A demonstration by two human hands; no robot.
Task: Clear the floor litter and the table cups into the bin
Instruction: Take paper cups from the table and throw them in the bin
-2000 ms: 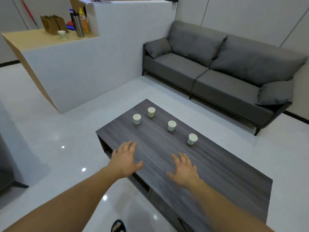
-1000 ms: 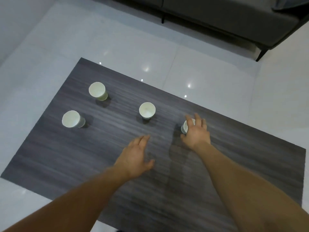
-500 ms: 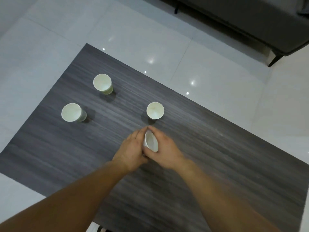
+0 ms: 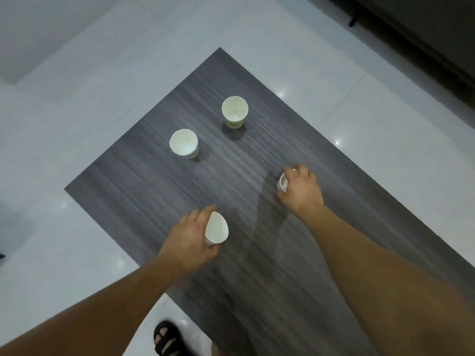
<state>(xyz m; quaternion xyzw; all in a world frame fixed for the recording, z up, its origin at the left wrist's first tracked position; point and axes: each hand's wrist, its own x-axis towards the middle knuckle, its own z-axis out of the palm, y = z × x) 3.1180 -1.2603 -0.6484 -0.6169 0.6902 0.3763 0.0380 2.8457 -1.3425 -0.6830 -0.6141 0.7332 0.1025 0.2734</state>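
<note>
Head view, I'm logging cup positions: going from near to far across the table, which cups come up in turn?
tilted cup held in the left hand → gripped cup in the right hand → nearer standing cup → farthest cup

Surface [image 4: 257,155] stands on floor [image 4: 77,104]; sofa [image 4: 431,39] beyond it, far right. Far cup [image 4: 234,110] upright on surface near far end. Left cup [image 4: 184,143] upright, nearer and left of far cup, apart from it. Right cup [image 4: 282,182] at right side of surface, inside right hand [image 4: 300,188]; resting or lifted, cannot tell. Near cup [image 4: 216,231] tilted in left hand [image 4: 189,240], above surface by near-left edge. Foot [image 4: 167,339] on floor just beside near corner of surface.
</note>
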